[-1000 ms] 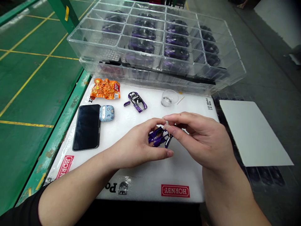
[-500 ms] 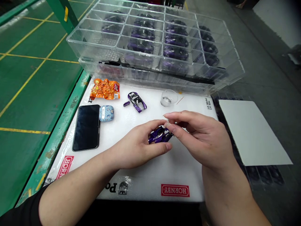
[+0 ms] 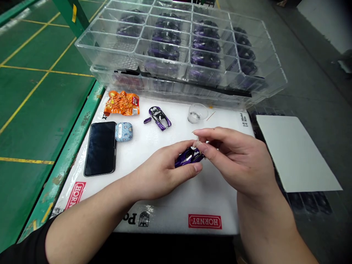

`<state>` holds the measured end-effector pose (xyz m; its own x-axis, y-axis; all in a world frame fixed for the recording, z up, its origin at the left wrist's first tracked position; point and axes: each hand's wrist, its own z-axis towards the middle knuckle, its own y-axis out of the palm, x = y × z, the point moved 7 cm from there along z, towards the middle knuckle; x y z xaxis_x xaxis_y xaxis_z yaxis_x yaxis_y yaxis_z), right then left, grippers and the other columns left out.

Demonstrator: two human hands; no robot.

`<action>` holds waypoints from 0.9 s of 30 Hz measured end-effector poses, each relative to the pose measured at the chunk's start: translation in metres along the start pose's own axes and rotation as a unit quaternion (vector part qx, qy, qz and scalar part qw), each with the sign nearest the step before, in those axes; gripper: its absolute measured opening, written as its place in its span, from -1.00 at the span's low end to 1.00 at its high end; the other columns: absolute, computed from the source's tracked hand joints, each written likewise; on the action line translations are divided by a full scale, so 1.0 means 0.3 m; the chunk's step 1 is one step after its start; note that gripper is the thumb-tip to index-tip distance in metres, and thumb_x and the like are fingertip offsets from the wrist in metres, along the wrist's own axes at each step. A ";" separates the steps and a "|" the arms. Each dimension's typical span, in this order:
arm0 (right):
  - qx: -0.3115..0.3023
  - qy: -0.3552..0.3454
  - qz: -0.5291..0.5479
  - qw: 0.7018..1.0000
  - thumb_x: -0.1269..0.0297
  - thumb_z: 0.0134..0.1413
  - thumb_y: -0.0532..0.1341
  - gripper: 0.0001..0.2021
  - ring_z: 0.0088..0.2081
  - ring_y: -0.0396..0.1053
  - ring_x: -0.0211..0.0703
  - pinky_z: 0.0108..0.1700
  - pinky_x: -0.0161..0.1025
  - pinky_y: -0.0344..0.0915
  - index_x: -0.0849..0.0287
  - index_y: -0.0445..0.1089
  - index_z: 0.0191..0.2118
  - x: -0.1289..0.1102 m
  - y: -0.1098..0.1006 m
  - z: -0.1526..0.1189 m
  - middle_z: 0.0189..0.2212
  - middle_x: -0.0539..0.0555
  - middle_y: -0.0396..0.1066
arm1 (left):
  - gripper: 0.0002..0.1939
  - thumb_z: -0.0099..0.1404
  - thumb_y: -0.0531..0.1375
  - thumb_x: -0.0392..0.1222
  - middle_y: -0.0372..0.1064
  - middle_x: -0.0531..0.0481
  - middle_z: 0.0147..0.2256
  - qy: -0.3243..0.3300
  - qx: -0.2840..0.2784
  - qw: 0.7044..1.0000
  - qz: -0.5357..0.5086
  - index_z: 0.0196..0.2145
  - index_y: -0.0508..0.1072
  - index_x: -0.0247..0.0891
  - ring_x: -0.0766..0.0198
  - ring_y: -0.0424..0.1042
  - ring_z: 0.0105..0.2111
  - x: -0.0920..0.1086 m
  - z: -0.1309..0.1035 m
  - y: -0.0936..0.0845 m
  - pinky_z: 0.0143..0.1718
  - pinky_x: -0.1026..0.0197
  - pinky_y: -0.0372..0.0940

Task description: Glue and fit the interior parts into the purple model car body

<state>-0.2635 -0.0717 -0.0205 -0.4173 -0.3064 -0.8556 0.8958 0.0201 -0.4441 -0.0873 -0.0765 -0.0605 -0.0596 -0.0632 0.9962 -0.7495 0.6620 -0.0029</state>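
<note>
My left hand [image 3: 165, 170] grips a purple toy car body [image 3: 188, 157] between thumb and fingers over the white foam board [image 3: 154, 146]. At the car's right end, my right hand [image 3: 233, 157] pinches thumb and forefinger together; whatever is between them is too small to make out. Behind my hands lies a second purple car body [image 3: 160, 118], with a small purple part [image 3: 147, 120] beside its left side. A small clear cup [image 3: 198, 113] stands beyond my right hand, and a thin stick [image 3: 211, 116] lies to its right.
Clear divided trays [image 3: 176, 79] with several purple cars stand across the back. On the left are a black phone [image 3: 100, 148], a blue patterned case [image 3: 124, 131] and an orange packet [image 3: 122, 103]. A white sheet [image 3: 297, 154] lies at the right, past the board's edge.
The purple car in my left hand has tilted slightly. My right hand's pinched fingertips have shifted a little to the right, still at the car's right end.
</note>
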 end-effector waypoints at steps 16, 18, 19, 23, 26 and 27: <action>0.011 0.005 -0.027 1.000 0.30 0.49 0.51 -0.69 -0.01 0.74 -0.16 0.06 -0.23 0.64 -0.23 0.79 0.20 -0.003 -0.011 -0.005 0.04 -0.02 0.79 | -0.57 0.72 0.31 -0.04 0.68 -0.09 0.23 0.015 -0.006 1.000 0.006 0.42 0.60 -0.20 0.02 0.62 0.15 0.005 -0.002 0.007 0.43 -0.02 0.37; 0.011 0.006 -0.030 0.999 0.30 0.49 0.52 -0.70 -0.01 0.74 -0.15 0.06 -0.23 0.64 -0.22 0.80 0.20 -0.004 -0.012 -0.005 0.05 -0.02 0.79 | -0.56 0.73 0.31 -0.04 0.67 -0.10 0.30 0.018 -0.007 1.000 0.008 0.44 0.59 -0.20 0.03 0.62 0.18 0.004 -0.003 0.007 0.44 -0.01 0.37; 0.011 0.006 -0.030 0.999 0.30 0.49 0.52 -0.70 -0.01 0.74 -0.15 0.06 -0.23 0.65 -0.21 0.80 0.20 -0.005 -0.012 -0.005 0.05 -0.01 0.79 | -0.55 0.73 0.31 -0.04 0.66 -0.11 0.34 0.019 -0.008 1.000 0.009 0.44 0.59 -0.20 0.03 0.62 0.19 0.003 -0.003 0.008 0.45 -0.01 0.37; 0.012 0.005 -0.025 1.000 0.30 0.48 0.52 -0.70 -0.01 0.74 -0.15 0.04 -0.23 0.65 -0.21 0.80 0.20 -0.006 -0.012 -0.004 0.04 -0.02 0.79 | -0.54 0.74 0.31 -0.03 0.60 -0.11 0.44 0.023 -0.007 1.000 0.007 0.46 0.58 -0.18 0.02 0.62 0.27 0.002 -0.004 0.008 0.47 0.00 0.37; 0.011 0.009 -0.027 1.000 0.30 0.48 0.52 -0.71 -0.02 0.74 -0.14 0.02 -0.22 0.65 -0.21 0.80 0.19 -0.005 -0.013 -0.004 0.04 -0.02 0.79 | -0.55 0.74 0.31 -0.02 0.60 -0.11 0.44 0.021 -0.008 1.000 0.002 0.45 0.60 -0.16 -0.02 0.62 0.31 0.005 -0.005 0.009 0.49 -0.02 0.38; 0.010 0.010 -0.029 0.999 0.29 0.49 0.52 -0.71 -0.02 0.74 -0.13 0.02 -0.20 0.66 -0.20 0.80 0.19 -0.005 -0.013 -0.004 0.04 -0.01 0.79 | -0.56 0.74 0.31 -0.01 0.60 -0.11 0.45 0.020 -0.008 1.000 0.000 0.45 0.61 -0.15 -0.03 0.62 0.32 0.007 -0.005 0.009 0.50 -0.04 0.38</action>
<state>-0.2666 -0.0703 -0.0178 -0.4711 -0.2880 -0.8337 0.8730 -0.0170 -0.4875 -0.0886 -0.0738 -0.0583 -0.0336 -0.0332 0.9989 -0.7388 0.6739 -0.0025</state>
